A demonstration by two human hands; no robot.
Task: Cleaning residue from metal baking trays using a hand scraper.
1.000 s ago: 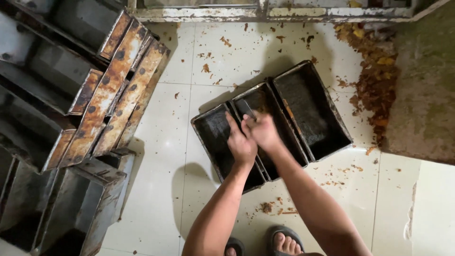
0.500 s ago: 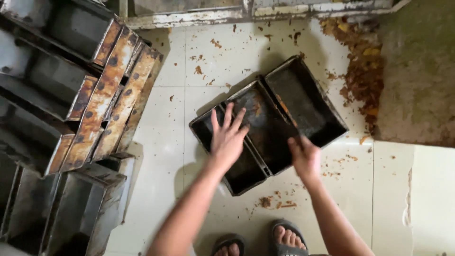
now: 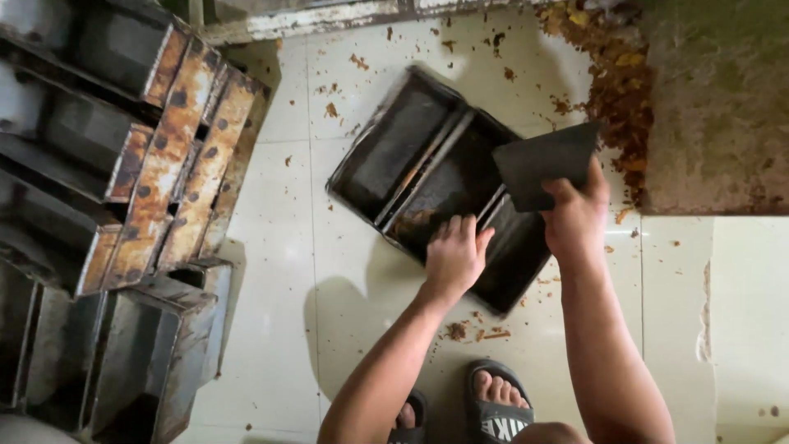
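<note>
Since half a second ago, the right hand (image 3: 575,218) has lifted off the tin's near edge and now grips a dark flat sheet (image 3: 546,163), while the left hand (image 3: 454,256) has slid from the tray's middle back to its near rim.

Nearest, at six o'clock, two sandalled feet (image 3: 497,399) stand on the pale tiled floor (image 3: 271,247), with rusty crumbs (image 3: 472,331) just ahead of them. Both forearms reach up from there.

At centre, the left hand lies palm down, fingers together and curled over the near rim of the middle trough of the dark three-trough baking tin (image 3: 411,156), pressing on it rather than closing round anything. At three o'clock of it, the right hand is closed, pinching the sheet by its lower edge; the sheet stands over the tin's right trough.

The tin lies on the floor slantwise, running from eleven o'clock to five.

At nine o'clock, stacked rusty tins (image 3: 164,173) fill the left side. At one o'clock, brown debris (image 3: 612,82) lies heaped beside a rough concrete slab (image 3: 715,107).
</note>
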